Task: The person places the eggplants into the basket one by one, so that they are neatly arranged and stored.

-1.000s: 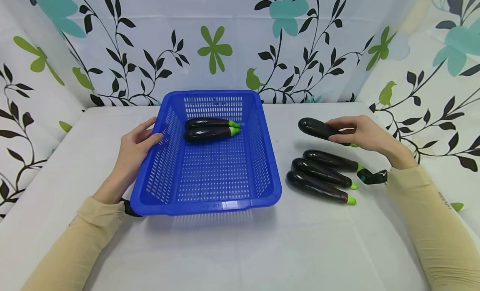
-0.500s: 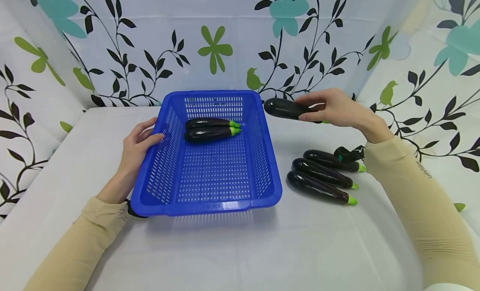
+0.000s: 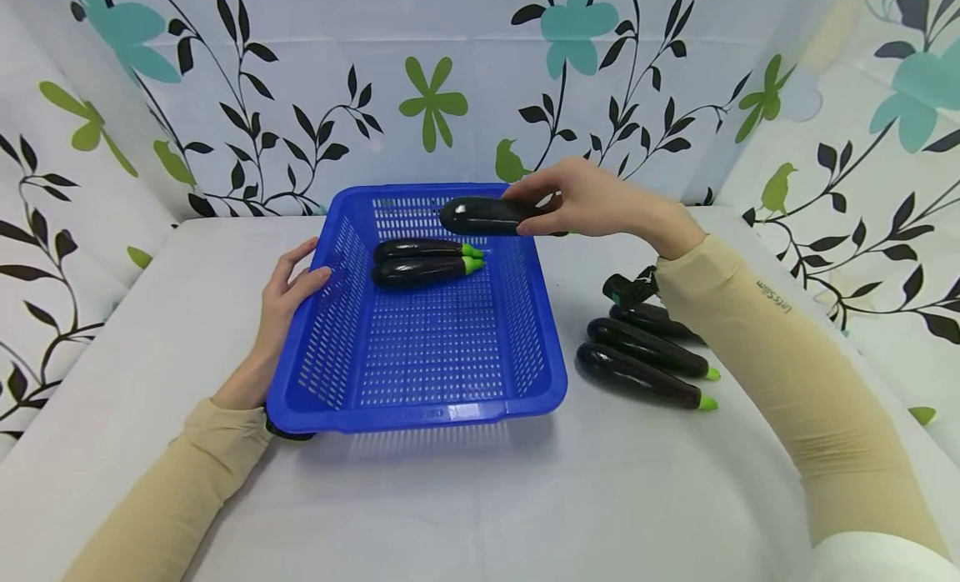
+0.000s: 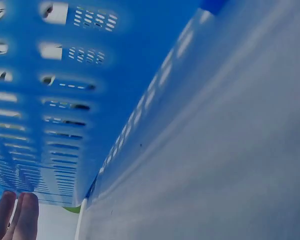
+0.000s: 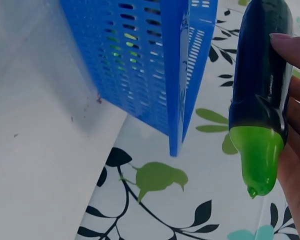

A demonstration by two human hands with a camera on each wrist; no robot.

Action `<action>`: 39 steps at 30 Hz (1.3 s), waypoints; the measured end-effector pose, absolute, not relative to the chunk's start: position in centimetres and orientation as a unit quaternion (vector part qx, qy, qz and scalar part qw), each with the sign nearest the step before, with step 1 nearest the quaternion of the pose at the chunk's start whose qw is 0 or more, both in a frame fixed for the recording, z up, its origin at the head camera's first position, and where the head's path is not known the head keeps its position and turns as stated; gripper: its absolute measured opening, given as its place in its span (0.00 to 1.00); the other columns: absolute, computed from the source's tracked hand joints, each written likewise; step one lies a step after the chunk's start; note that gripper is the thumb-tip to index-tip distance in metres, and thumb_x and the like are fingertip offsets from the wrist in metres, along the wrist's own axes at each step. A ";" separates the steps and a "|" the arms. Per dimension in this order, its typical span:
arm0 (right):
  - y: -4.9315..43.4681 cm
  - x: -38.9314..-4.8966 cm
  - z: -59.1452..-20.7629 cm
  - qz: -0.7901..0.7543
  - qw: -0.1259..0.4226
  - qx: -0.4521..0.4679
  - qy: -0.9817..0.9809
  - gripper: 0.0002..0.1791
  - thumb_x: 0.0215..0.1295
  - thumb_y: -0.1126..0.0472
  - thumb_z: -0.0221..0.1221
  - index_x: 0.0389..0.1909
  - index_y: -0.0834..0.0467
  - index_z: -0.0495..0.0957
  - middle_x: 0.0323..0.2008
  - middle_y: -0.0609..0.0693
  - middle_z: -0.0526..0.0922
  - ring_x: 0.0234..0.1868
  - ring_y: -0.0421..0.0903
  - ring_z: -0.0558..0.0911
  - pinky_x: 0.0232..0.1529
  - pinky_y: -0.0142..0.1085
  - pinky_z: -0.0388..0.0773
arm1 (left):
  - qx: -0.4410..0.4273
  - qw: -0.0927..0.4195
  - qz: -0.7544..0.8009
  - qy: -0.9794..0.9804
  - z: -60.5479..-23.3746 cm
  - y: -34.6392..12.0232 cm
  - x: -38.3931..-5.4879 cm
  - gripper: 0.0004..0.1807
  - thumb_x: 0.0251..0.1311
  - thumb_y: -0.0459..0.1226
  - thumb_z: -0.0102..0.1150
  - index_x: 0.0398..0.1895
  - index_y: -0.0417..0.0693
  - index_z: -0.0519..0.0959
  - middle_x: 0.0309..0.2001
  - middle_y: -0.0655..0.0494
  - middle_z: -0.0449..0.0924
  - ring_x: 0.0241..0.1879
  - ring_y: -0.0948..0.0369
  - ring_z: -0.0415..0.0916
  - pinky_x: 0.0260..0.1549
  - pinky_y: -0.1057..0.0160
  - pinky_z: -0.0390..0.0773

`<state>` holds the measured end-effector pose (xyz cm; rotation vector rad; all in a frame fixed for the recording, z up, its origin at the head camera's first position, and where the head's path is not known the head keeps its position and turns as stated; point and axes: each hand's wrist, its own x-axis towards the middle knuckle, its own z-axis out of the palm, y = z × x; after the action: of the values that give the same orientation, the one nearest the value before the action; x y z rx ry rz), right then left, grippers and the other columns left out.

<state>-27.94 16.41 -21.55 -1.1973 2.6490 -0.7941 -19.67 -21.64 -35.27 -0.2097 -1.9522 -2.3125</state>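
Note:
My right hand (image 3: 588, 200) grips a dark eggplant (image 3: 478, 216) with a green stem end, held in the air over the far right rim of the blue basket (image 3: 450, 413). In the right wrist view the eggplant (image 5: 260, 100) points its green end (image 5: 260, 155) downward, the thumb pressed on its side. My left hand (image 3: 288, 294) holds the basket's left side, thumb over the rim; in the left wrist view its fingers (image 4: 27, 217) lie by the outer wall (image 4: 115, 90). Two eggplants (image 3: 420, 270) lie side by side inside the basket, near its far end.
To the right of the basket, several eggplants (image 3: 637, 373) lie in a row on the white table (image 3: 480, 499); the right sleeve partly covers the farthest. A flower-patterned cloth (image 3: 450, 57) hangs behind the table and along its sides.
My right hand has lifted the eggplant from the right side of the table and carried it left, over the basket's rim. The left hand and the basket have barely moved.

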 end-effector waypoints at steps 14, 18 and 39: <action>12.9 -28.6 -21.1 -0.218 0.078 -0.413 0.881 0.23 0.66 0.58 0.65 0.61 0.58 0.79 0.54 0.52 0.84 0.54 0.45 0.82 0.55 0.39 0.79 | -0.092 -0.025 -0.793 -0.602 -35.1 -20.7 -19.0 0.24 0.74 0.43 0.38 0.70 0.49 0.60 0.55 0.50 0.70 0.49 0.59 0.72 0.45 0.65 0.76; 12.2 -28.8 -21.0 -0.211 0.077 -0.418 0.880 0.22 0.67 0.57 0.64 0.61 0.56 0.79 0.54 0.50 0.84 0.54 0.43 0.82 0.57 0.38 0.77 | -0.100 -0.041 -0.794 -0.598 -35.0 -20.6 -18.9 0.25 0.74 0.44 0.35 0.71 0.50 0.58 0.57 0.50 0.68 0.51 0.58 0.70 0.48 0.64 0.74; 6.9 -29.1 -21.6 -0.212 0.118 -0.452 0.859 0.20 0.69 0.60 0.61 0.61 0.58 0.78 0.50 0.49 0.86 0.50 0.41 0.82 0.59 0.38 0.73 | -0.107 -0.109 -0.785 -0.600 -34.5 -20.2 -18.1 0.36 0.72 0.54 0.30 0.80 0.72 0.36 0.79 0.51 0.34 0.76 0.52 0.37 0.72 0.43 0.35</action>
<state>-29.08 6.95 -21.57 -1.3213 2.5116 -0.6203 -18.11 -20.17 -34.51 -0.3623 -2.0289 -2.6543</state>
